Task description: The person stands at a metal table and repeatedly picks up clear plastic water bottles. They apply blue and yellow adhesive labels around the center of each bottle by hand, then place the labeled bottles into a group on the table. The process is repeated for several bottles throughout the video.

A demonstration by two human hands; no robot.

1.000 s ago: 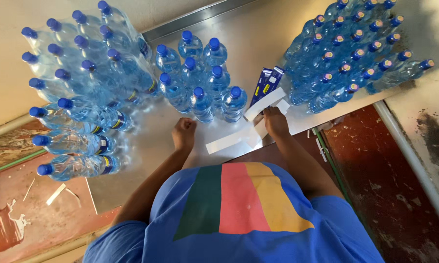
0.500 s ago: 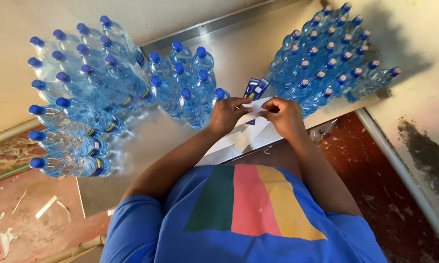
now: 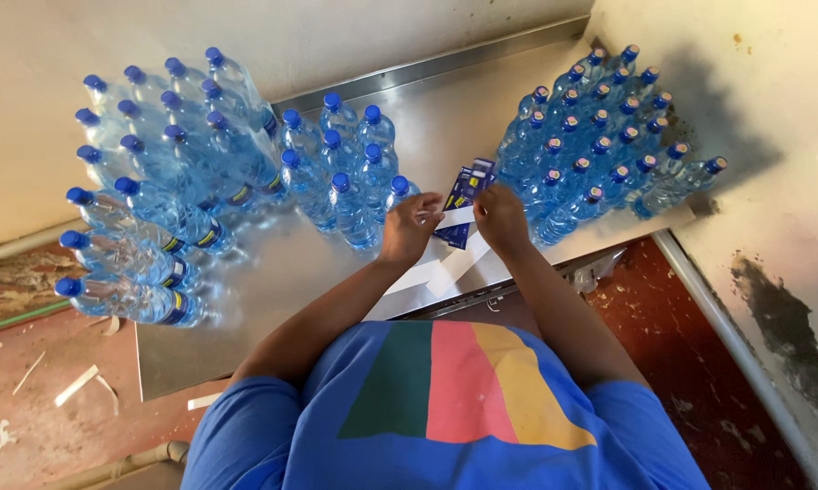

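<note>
Head view: left hand [image 3: 407, 227] and right hand [image 3: 501, 216] together pinch a white paper strip [image 3: 456, 218] above the steel counter [image 3: 445, 100]. Blue label stack [image 3: 463, 195] lies just beyond. Loose bottles [image 3: 350, 172] at 11 o'clock of the hands, bottle cluster [image 3: 595, 145] at 2 o'clock.

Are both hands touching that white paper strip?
Touching. In the head view, the left hand and the right hand each pinch an end of the white strip, with no gap showing.
</note>
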